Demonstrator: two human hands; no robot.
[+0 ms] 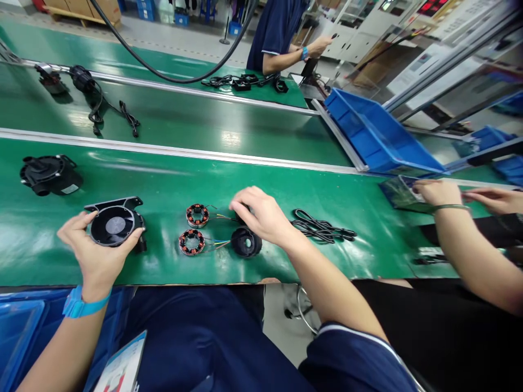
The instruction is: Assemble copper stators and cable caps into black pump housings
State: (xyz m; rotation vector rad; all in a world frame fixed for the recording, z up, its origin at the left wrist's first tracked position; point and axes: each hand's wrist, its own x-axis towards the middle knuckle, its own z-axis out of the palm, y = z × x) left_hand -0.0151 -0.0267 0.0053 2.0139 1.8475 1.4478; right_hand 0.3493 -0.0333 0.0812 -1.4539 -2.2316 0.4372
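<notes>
My left hand (96, 245) grips a black round pump housing (116, 224), its open face toward me and a bracket along its far side. My right hand (259, 212) is closed over a dark part that its fingers mostly hide. Coloured wires lead toward that part from the upper copper-wound stator ring (197, 216). Nearer me, a second stator ring (192, 242) is wired to a black round cover (246, 243), which lies just below my right hand. A bundled black cable (321, 227) lies right of that hand.
An assembled black pump (51, 175) stands at the left. More pumps with cables (84, 81) rest beyond the metal rail (163, 148). A blue bin (379, 136) sits at the far right. A co-worker's hands (443, 196) work beside me; another person (281, 38) stands across the bench.
</notes>
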